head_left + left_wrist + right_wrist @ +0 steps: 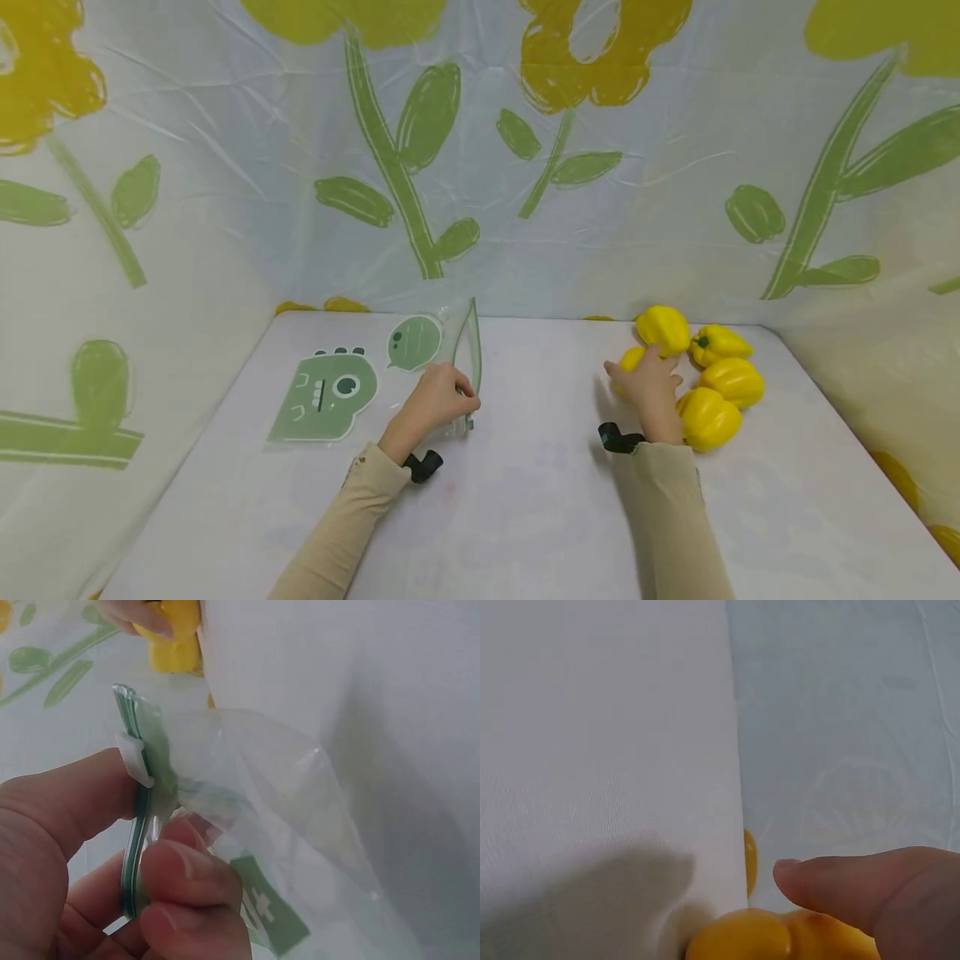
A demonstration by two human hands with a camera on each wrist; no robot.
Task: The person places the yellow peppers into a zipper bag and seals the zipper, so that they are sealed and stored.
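Observation:
My left hand (438,396) pinches the green zip edge of a clear plastic zipper bag (277,772) between thumb and fingers. A white slider (134,759) sits on the zip, close to the fingers. The bag lies on the table, with a green cartoon dinosaur and a green speech bubble printed on it; its opening faces right and gapes. My right hand (651,387) is over a cluster of yellow bell peppers (708,419), fingers spread. In the right wrist view the straight thumb (840,885) reaches out just above a yellow pepper (742,937).
Several peppers lie grouped at the table's back right; one has a green stem end (702,342). The white table (525,500) meets a flower-printed cloth (480,167) at the back and sides. Black wrist mounts (619,438) sit at both wrists.

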